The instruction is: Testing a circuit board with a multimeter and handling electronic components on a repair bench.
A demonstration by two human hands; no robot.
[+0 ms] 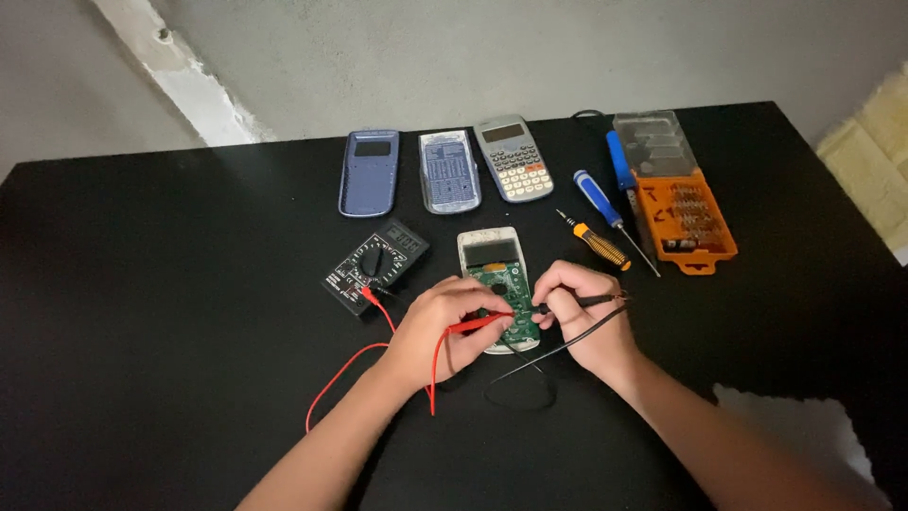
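An opened calculator (495,270) with its green circuit board showing lies in the middle of the black table (142,284). My left hand (445,331) holds a red test probe (482,323) with its tip on the board. My right hand (582,317) holds a black test probe (591,301), its tip also on the board. Red and black leads run from a black multimeter (376,265) lying just left of the calculator.
At the back lie a blue calculator cover (369,172), a grey back cover (449,170) and a grey calculator (514,157). To the right are two blue screwdrivers (599,199), an orange-handled screwdriver (598,244) and an orange bit case (683,213) with clear lid.
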